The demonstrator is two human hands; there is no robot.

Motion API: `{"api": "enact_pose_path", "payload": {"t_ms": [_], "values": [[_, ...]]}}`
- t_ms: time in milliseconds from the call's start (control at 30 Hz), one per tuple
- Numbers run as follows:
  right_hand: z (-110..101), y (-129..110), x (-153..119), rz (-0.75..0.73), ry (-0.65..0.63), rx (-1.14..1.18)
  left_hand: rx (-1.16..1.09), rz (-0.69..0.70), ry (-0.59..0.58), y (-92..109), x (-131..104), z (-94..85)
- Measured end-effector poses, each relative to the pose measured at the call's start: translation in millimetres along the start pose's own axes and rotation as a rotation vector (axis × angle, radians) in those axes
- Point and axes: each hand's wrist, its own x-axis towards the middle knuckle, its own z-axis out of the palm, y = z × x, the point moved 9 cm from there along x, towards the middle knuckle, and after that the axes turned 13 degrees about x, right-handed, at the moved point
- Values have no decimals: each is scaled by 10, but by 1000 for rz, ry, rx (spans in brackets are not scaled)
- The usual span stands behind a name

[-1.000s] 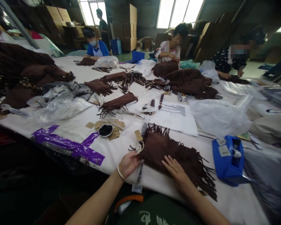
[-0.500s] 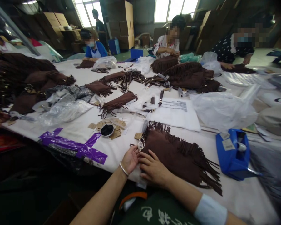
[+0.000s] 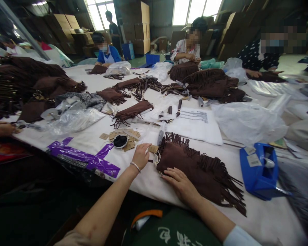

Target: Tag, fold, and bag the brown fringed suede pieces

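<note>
A dark brown fringed bag (image 3: 192, 171) lies flat on the table in front of me. My right hand (image 3: 181, 186) rests on its near left edge, fingers stretched out. At the bag's left end is a small kraft-paper tag (image 3: 153, 149) on a pale string (image 3: 157, 159). My left hand (image 3: 141, 156), with a bracelet at the wrist, has its fingertips closed on the tag's left edge. Beyond that hand, a white dish (image 3: 120, 140) of black items sits among several loose kraft tags (image 3: 129, 146).
A blue tape dispenser (image 3: 259, 171) stands at the right. Purple tape (image 3: 84, 158) runs along the table's left edge. More brown bags (image 3: 213, 83), straps and plastic bags (image 3: 248, 119) lie farther back. Co-workers sit across the table; another person's hand (image 3: 2, 130) is at far left.
My left hand has moved up and away from my right hand to the tag. My right hand has shifted right and flattened onto the bag.
</note>
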Motion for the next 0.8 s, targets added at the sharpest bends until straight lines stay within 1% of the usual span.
{"api": "enact_pose_path", "payload": {"t_ms": [67,100,167,200,233,300,400,467,500,533,567,633,700,733,800], "values": [[5,15,-14,-6,1,7,57,96,-67,100,233,67],[6,23,-18,-3,-3,8,83,133,-96,137,312,84],[11,33,-25,2,-16,7,131,189,-137,187,379,62],[11,35,-28,0,-19,8,150,210,-151,199,364,22],[8,35,-31,-6,-18,9,167,225,-160,200,317,-35],[-9,30,-39,-24,4,20,196,230,-166,178,141,-190],[-61,21,-50,-34,70,78,233,195,-134,169,-254,-443],[-112,35,-45,12,122,162,227,166,-95,256,-516,-554],[-148,56,-39,59,157,220,205,162,-90,342,-624,-564],[-188,81,-33,115,196,285,172,171,-103,456,-712,-533],[-233,106,-28,170,240,355,137,193,-139,592,-778,-459],[-320,133,-13,246,326,488,83,263,-243,895,-851,-223],[-396,131,8,254,388,586,40,322,-333,1156,-851,40],[-431,144,8,253,420,611,6,337,-358,1252,-824,152],[-504,242,-42,294,512,596,-80,346,-363,1356,-715,305]]}}
